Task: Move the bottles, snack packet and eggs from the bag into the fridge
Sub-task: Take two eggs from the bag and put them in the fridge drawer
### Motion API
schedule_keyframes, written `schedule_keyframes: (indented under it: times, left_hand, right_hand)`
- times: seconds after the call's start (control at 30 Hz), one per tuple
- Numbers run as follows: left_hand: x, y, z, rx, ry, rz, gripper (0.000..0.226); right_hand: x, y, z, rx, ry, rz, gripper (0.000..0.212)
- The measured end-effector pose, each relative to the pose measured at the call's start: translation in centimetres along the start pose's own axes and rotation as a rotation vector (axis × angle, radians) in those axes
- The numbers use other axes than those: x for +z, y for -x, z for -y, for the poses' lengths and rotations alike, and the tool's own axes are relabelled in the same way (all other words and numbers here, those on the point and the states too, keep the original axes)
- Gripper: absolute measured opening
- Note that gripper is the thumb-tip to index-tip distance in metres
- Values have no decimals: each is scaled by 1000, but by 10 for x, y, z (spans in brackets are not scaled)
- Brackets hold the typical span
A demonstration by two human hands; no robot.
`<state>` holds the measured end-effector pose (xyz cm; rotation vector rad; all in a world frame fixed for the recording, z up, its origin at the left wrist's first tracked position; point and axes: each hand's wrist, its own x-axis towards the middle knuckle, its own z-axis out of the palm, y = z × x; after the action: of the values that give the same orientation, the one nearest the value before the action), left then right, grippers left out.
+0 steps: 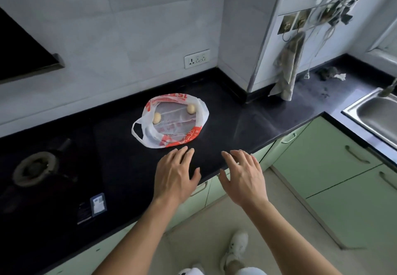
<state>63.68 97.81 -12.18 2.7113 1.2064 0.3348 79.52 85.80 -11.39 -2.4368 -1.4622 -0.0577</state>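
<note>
the long black counter (247,122) runs across the kitchen, with a steel sink (373,113) at the far right and a gas burner (35,168) at the left. no fridge shows from where i stand. near the middle of the counter lies a white and red plastic bag (171,122), slumped flat with its mouth spread wide open and a handle loop flopped toward the burner side. i see no bottles or snack packet in it, so i'd guess only the eggs remain to move.

both hands hover just short of the bag, palms down, fingers spread loosely, holding nothing. the left hand (175,174) is over the counter's front part, close to the bag's near edge; the right hand (243,178) hangs over the counter's front lip.

inside the bag sit two eggs, well apart: one egg (156,118) by the left rim, the other egg (190,109) toward the back right. the trouble here is that they lie loose on slick plastic. tugging or lifting the bag could set them rolling into each other or out onto the hard counter, and a hurried pinch could crack a shell. taking both in one hand risks knocking them together.
</note>
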Motion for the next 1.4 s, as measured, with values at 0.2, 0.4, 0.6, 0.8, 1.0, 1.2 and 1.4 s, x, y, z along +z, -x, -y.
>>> schedule_keyframes:
  times: [0.2, 0.4, 0.6, 0.8, 1.0, 1.2, 1.4]
  left_hand:
    - [11, -38, 9, -66, -30, -11, 61]
    - [18, -82, 12, -208, -97, 5, 62]
    - [27, -124, 6, -342, -143, 17, 61]
    - [42, -140, 8, -450, -104, -22, 63]
    - [62, -155, 25, -502, -64, -24, 62]
    - [87, -181, 53, -548, 79, -64, 57]
    - [107, -211, 102, -633, 177, -112, 57]
  right_hand:
    - [18, -55, -14, -80, -44, -3, 48]
    - [33, -127, -29, -160, -109, 35, 47]
    - [40, -193, -48, -283, -222, 29, 48]
    - [59, -231, -56, -389, -247, 100, 47]
    - [89, -251, -47, -464, -244, 166, 50]
    - [124, -279, -26, -352, -328, 243, 53]
    - [168, -309, -2, -183, -366, 362, 50]
